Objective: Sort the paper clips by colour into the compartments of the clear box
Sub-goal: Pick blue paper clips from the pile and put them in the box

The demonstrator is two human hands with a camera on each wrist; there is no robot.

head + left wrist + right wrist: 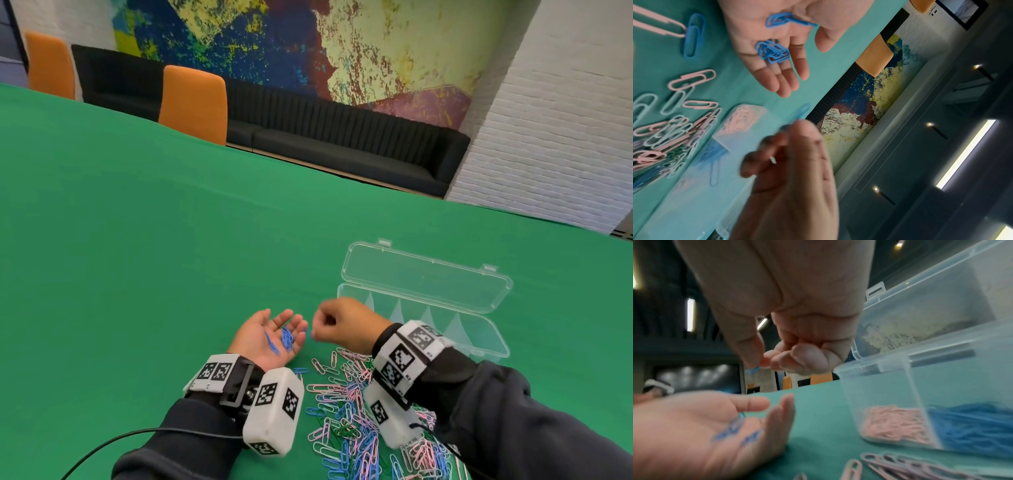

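Paper clips [346, 411] in pink, blue, green and white lie in a loose heap on the green desk [137, 257], near the person and between the two forearms. Left hand [270, 337] rests palm up on the desk with fingers relaxed and spread; several blue clips [772, 52] lie across the base of the fingers and a few more sit on the palm, none of them gripped. Right hand [337, 323] hovers just beside the left fingertips, fingers curled in, with thumb and forefinger pinching a single blue clip [754, 369] by one end; the left wrist view shows that clip blurred and sticking out past the fingertips.

Just beyond the right hand stands the clear box [493, 342], its lid [424, 277] folded back flat on the desk. From the right wrist view, its end compartment holds pink clips [894, 425] and the next one holds blue clips [974, 426]; what the remaining compartments hold cannot be made out. A lone blue clip [693, 34] lies on the desk beside the left palm, touching the end of a pink one [657, 22].
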